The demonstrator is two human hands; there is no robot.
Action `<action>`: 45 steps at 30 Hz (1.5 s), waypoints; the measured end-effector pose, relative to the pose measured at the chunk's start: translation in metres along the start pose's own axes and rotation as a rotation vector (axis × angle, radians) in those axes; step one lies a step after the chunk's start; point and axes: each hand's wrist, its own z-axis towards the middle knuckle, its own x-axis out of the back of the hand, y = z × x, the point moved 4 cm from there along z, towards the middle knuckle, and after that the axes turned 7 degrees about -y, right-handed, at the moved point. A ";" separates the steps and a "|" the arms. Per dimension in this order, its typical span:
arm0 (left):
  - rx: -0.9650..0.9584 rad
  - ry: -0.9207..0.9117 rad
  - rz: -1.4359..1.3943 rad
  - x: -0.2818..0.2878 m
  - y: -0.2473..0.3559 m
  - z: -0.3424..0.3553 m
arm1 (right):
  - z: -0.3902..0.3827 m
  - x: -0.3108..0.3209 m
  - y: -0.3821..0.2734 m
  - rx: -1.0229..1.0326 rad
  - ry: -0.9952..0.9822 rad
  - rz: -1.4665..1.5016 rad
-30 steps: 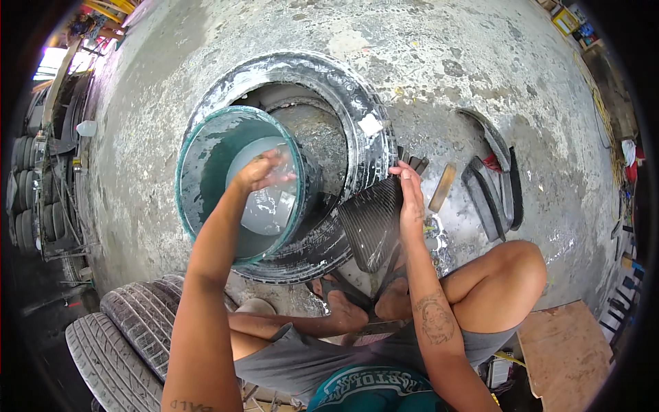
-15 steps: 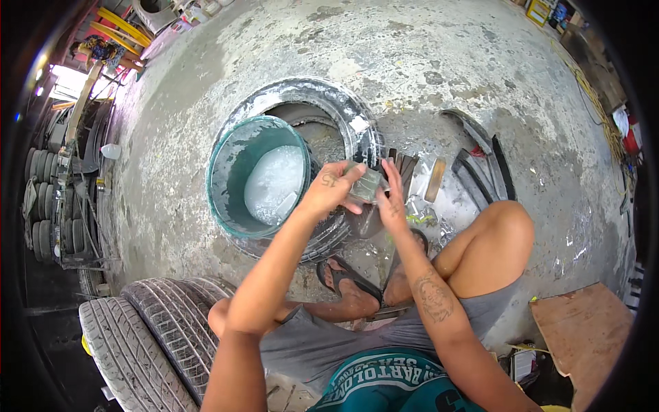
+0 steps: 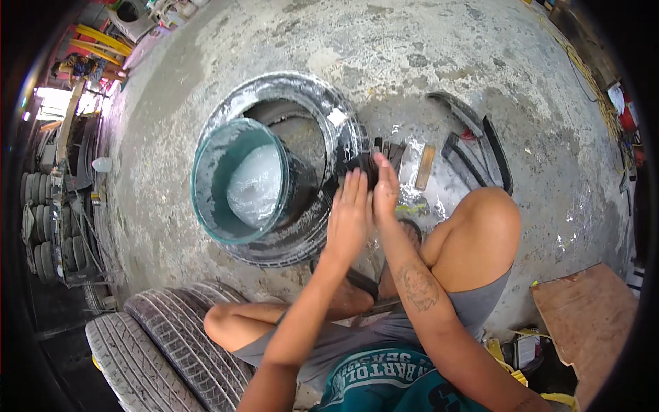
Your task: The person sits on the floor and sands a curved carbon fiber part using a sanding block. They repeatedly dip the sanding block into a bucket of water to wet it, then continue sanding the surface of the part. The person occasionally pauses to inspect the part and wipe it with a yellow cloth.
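Observation:
My left hand (image 3: pixel 349 216) is over the near side of the tyre, its fingers straight and side by side. Close against it is my right hand (image 3: pixel 386 189), thumb and fingers pointing away from me. A dark flat piece, perhaps a folded sheet of sandpaper (image 3: pixel 364 163), shows past my fingertips, pressed between the two hands; most of it is hidden. To the left, a green bucket (image 3: pixel 199 199) with whitish, sudsy water (image 3: pixel 255 185) leans tilted inside the tyre (image 3: pixel 274 86), which lies flat on the floor.
Right of my hands lie a wooden block (image 3: pixel 425 167), dark strips (image 3: pixel 396 155) and curved black trim pieces (image 3: pixel 497 154) on wet concrete. Tyres (image 3: pixel 185 336) stand at my near left, a plywood board (image 3: pixel 583 323) at the near right. A tyre rack (image 3: pixel 62 213) lines the far left.
The grey-green piece was held visibly between my hands; now my hands have come together nearer to me and cover most of it. The view has shifted slightly, moving the bucket leftward.

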 end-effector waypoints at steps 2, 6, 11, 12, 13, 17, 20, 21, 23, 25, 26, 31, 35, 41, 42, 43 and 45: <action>0.019 -0.067 0.028 -0.010 -0.004 0.021 | 0.004 0.008 0.014 -0.015 0.177 0.296; 0.020 -0.088 -0.013 -0.003 0.028 -0.022 | 0.009 0.030 0.026 -0.056 0.238 0.365; -0.031 -0.093 0.248 -0.029 -0.009 0.052 | 0.009 0.006 0.018 -0.124 0.143 0.479; 0.017 -0.123 0.224 -0.034 -0.014 0.066 | 0.011 0.002 0.014 -0.108 0.126 0.485; 0.068 -0.151 0.202 -0.036 -0.019 0.070 | 0.009 -0.004 0.009 -0.094 0.104 0.493; 0.039 -0.004 -0.020 -0.005 0.009 -0.016 | 0.015 0.004 -0.009 -0.052 -0.081 -0.100; 0.357 0.024 -0.353 0.023 -0.004 -0.087 | 0.010 0.000 -0.017 -0.010 -0.102 -0.333; 0.472 0.042 -0.508 0.027 -0.008 -0.096 | 0.022 0.006 -0.016 0.050 -0.124 -0.396; 0.827 0.060 -0.787 0.024 -0.015 -0.110 | 0.026 0.006 -0.020 0.080 -0.135 -0.596; 0.952 0.262 -1.153 0.016 -0.015 -0.118 | 0.027 0.010 -0.020 0.170 -0.194 -0.756; 0.890 0.456 -1.371 0.003 -0.017 -0.119 | 0.028 0.013 -0.021 0.219 -0.216 -0.836; 0.761 0.556 -1.543 0.024 -0.043 -0.118 | -0.002 0.018 -0.069 -0.210 -0.479 -0.902; 0.651 0.385 -1.257 0.059 -0.072 -0.089 | -0.066 0.015 -0.118 -0.421 -0.490 -0.426; 0.206 0.506 -0.461 0.063 -0.053 -0.064 | -0.105 0.026 -0.097 -0.557 -0.259 0.243; 0.183 0.444 -0.505 0.051 -0.045 -0.063 | -0.105 0.027 -0.092 -0.599 -0.249 0.329; 0.151 0.364 -0.484 0.040 -0.042 -0.064 | -0.105 0.024 -0.089 -0.651 -0.241 0.376; 0.160 0.303 -0.454 0.017 -0.029 -0.066 | -0.097 0.020 -0.083 -0.752 -0.218 0.469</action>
